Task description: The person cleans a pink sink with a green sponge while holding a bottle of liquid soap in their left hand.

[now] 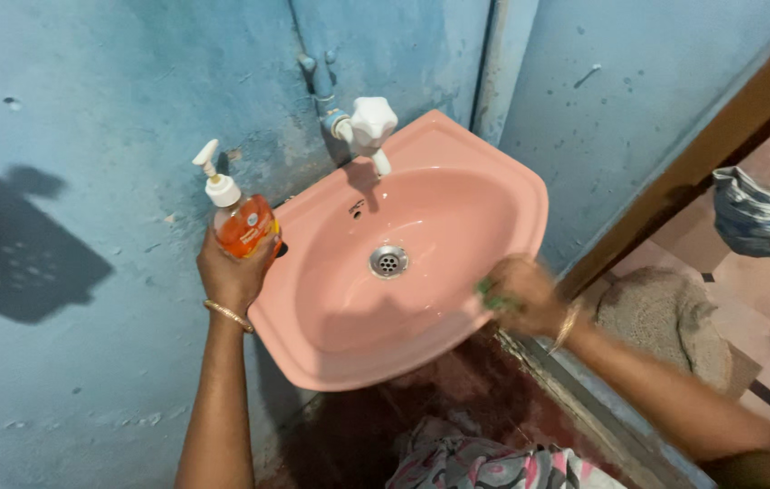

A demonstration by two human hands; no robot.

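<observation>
Blue, scuffed walls around a pink wall-hung basin [457, 149], white tap [372, 122] at the back rim, steel drain [388, 261] at the bottom of the bowl. Left hand [233, 272] wrapped around an orange pump bottle of liquid soap [244, 225], fingers closed about its lower body, bottle upright and lifted just beside the basin's left rim, white pump head turned toward the wall. Right hand [521, 294] blurred at the basin's right front rim, fingers curled over a small green scrubbing pad [486, 290], pressed against the edge; exactly how tightly, impossible to tell through the blur. Gold bangles at both wrists. Striped cloth [751, 215] at the far right above a tiled floor, grey mat [665, 317] below it, patterned fabric [466, 462] at the bottom edge. Best done, by the look of it, with the pad kept flat to the curved rim and worked in short overlapping strokes, bottle kept upright and clear of the bowl, weight steady on a floor that looks dark and possibly wet beneath the basin.
</observation>
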